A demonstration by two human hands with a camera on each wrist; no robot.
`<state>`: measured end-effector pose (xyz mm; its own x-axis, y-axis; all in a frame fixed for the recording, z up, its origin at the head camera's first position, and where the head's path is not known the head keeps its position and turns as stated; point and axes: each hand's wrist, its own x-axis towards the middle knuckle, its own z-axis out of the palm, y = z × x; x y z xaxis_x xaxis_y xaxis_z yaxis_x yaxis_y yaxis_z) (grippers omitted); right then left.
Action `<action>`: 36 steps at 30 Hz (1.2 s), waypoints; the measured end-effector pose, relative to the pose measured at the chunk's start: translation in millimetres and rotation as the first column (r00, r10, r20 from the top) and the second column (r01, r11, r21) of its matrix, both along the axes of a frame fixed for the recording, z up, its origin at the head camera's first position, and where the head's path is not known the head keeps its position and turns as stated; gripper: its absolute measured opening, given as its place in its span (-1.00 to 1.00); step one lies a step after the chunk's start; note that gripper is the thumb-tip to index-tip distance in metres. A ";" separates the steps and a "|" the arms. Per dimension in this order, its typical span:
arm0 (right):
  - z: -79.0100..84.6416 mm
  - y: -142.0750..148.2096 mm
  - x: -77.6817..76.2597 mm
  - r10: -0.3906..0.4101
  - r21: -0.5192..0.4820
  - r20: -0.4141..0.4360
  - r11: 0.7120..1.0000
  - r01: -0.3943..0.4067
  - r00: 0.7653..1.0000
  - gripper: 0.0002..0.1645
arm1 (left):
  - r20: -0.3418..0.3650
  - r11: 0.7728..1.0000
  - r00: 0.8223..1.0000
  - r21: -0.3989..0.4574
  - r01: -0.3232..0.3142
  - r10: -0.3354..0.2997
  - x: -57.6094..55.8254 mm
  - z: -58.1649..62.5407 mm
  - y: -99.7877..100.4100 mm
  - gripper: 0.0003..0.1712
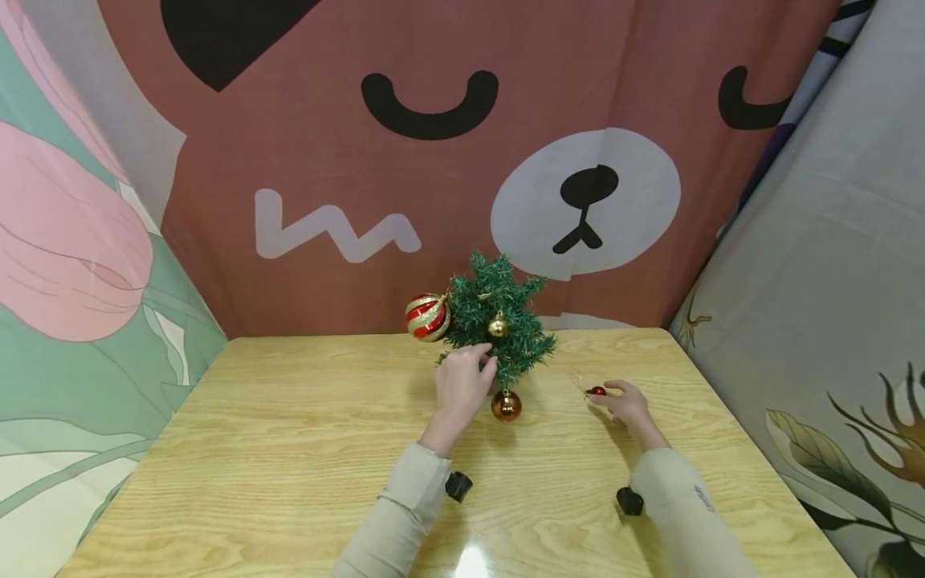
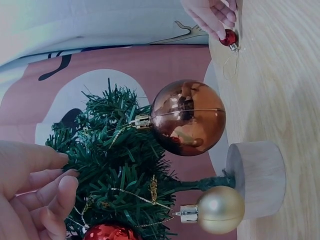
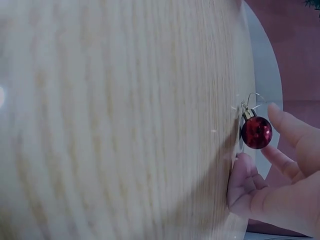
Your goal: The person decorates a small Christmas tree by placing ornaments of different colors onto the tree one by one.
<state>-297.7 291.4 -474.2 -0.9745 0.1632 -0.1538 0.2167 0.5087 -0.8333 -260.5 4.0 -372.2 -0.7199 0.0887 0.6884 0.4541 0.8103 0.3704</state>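
Note:
A small artificial Christmas tree [image 1: 499, 313] stands at the table's far side. My left hand [image 1: 462, 381] is at its near left branches, fingers loosely bent, with fingertips right at the needles. A copper bauble [image 2: 187, 117], a gold bauble [image 2: 220, 210] and a red bauble [image 2: 112, 232] hang close by. To the right of the tree, my right hand [image 1: 627, 404] reaches low over the table. Its thumb and a finger are on either side of a small red bauble [image 3: 257, 132] with a thin hanging loop. In the right wrist view a gap shows between the upper fingertip and that bauble.
The wooden table [image 1: 289, 449] ends at a bear-print curtain [image 1: 325, 160]. A large red-and-gold striped bauble [image 1: 428, 317] hangs at the tree's left. The tree rises from a round wooden base [image 2: 260, 177]. A patterned curtain [image 1: 831, 281] borders the right edge.

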 end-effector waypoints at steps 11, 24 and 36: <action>0.3 -5.8 -9.0 -0.033 0.025 -0.024 0.999 0.033 0.999 -0.59 | 0.006 1.000 1.000 -0.006 -0.002 0.002 0.3 1.0 0.1 -0.80; -4.7 -5.4 -0.8 -0.056 -0.006 -0.048 0.998 0.056 0.997 -0.73 | 0.024 1.000 1.000 -0.009 -0.003 0.003 0.9 -0.2 0.2 -0.79; 3.0 -9.6 8.8 -0.018 -0.024 -0.087 1.000 0.016 0.996 -0.68 | 0.010 1.000 1.000 -0.001 0.002 -0.002 -1.2 -1.9 0.0 -0.79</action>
<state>-288.9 281.8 -471.3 -0.9815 0.1770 -0.0725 0.1512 0.4859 -0.8609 -261.6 3.9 -374.0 -0.7267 0.0905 0.6810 0.4517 0.8099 0.3743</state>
